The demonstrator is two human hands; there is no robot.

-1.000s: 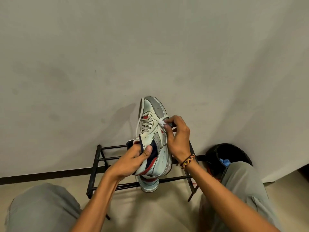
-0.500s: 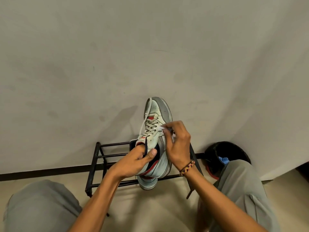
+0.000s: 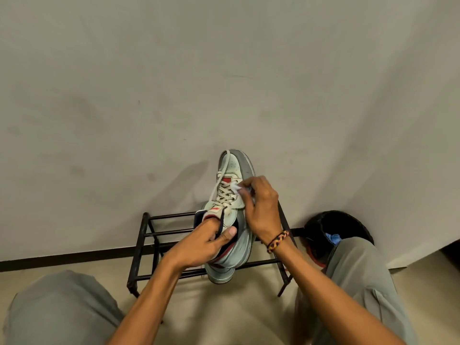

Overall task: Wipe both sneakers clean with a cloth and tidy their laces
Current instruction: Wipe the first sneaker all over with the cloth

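Note:
A white, grey and red sneaker [image 3: 234, 170] is held up in front of the wall, toe pointing up. My left hand [image 3: 209, 241] grips its heel collar, thumb on the side and fingers inside the opening. My right hand [image 3: 258, 210] pinches a small white cloth [image 3: 235, 187] against the upper next to the laces [image 3: 225, 192]. One loose lace end runs up to the toe. A second sneaker [image 3: 220, 272] lies on the rack below, mostly hidden by the first.
A low black metal shoe rack [image 3: 149, 232] stands against the grey wall. A black bin [image 3: 348, 227] with something blue inside sits at the right. My knees in grey trousers frame the bottom corners, above a beige floor.
My right hand has slid the cloth from the sneaker's outer side inward to the lace area. The sneaker has turned slightly and the left hand's grip stays on the heel.

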